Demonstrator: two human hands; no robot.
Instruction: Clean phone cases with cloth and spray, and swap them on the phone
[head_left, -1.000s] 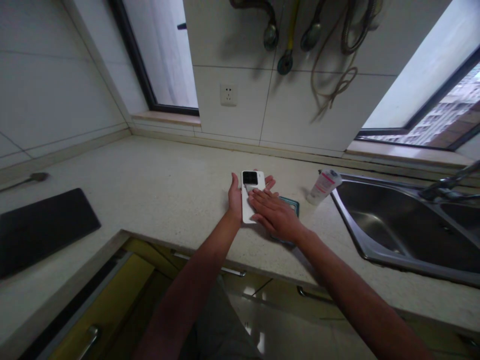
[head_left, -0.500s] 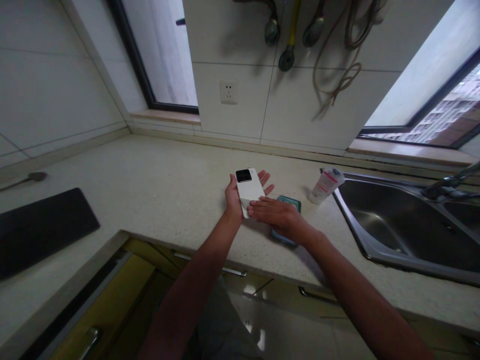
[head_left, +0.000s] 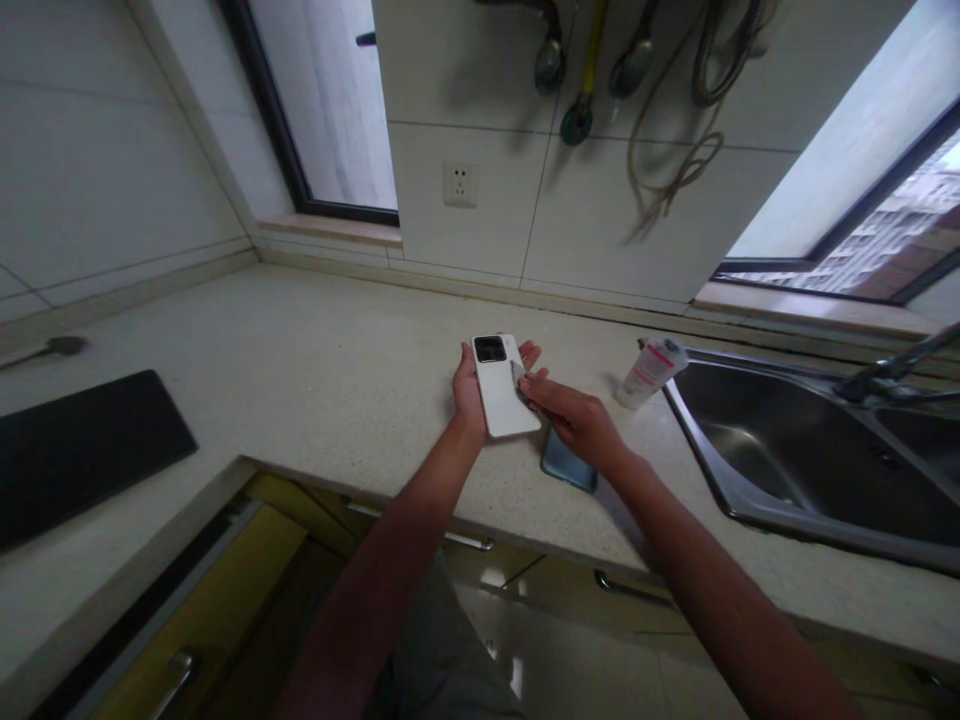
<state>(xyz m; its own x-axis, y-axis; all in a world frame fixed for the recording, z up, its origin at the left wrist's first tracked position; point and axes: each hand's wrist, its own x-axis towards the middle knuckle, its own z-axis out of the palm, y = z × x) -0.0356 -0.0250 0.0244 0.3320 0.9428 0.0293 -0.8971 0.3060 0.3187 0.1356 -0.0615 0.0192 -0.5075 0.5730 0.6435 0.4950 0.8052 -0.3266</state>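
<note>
A white smartphone (head_left: 501,395) lies back side up in my left hand (head_left: 469,397), its dark camera block at the top left. The palm is underneath, thumb along the left edge and fingertips showing past the right edge. My right hand (head_left: 574,415) pinches a small grey cloth (head_left: 518,376) against the phone's right side; most of the cloth is hidden by the fingers. Under my right hand, a blue phone case (head_left: 568,463) lies on the counter, its upper part covered.
A white tube with pink print (head_left: 651,374) stands tilted-looking beside the steel sink (head_left: 757,430). On the left are a black board (head_left: 90,450) and a brush-like tool (head_left: 64,346). The counter's front edge (head_left: 375,505) runs below my forearms.
My right hand has slid up and right from the phone's lower end, its flat fingers now drawn into a pinch on the cloth. More of the phone's back shows; my left hand stays put.
</note>
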